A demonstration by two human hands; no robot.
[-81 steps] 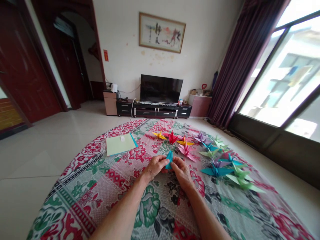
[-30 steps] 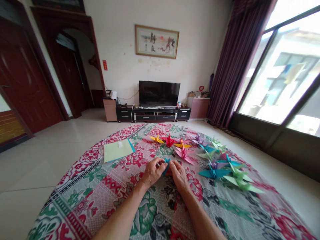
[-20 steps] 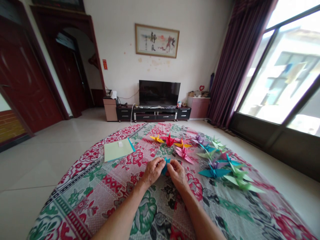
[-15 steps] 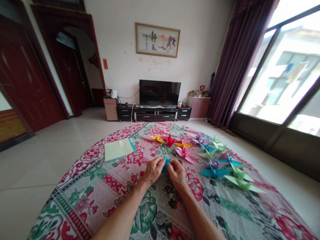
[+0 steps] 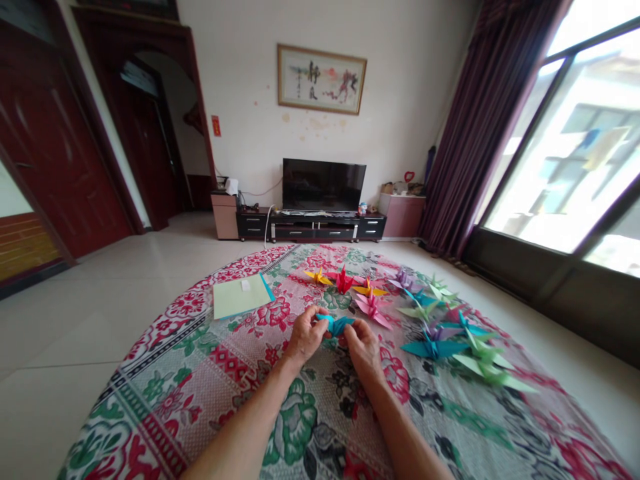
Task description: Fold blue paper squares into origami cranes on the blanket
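A small teal folded paper piece [image 5: 336,325] is stretched sideways between my two hands above the flowered cloth [image 5: 210,393]. My left hand [image 5: 306,336] pinches its left end with curled fingers. Its right end is gripped by my right hand [image 5: 363,345], also curled. Just behind them lie several finished paper cranes: a yellow one [image 5: 318,275], a red one [image 5: 343,280], a pink one [image 5: 371,306], and to the right a teal crane [image 5: 431,347] and a green crane [image 5: 484,363].
A stack of paper sheets [image 5: 241,295], pale green on top, lies on the cloth at the left. Tiled floor [image 5: 75,327] surrounds the cloth. A television [image 5: 323,185] on a low cabinet stands at the far wall; a large window [image 5: 565,167] is at the right.
The teal piece, earlier held upright between my hands, is now pulled out sideways between them. My hands stayed in the same spot; the camera shifted slightly.
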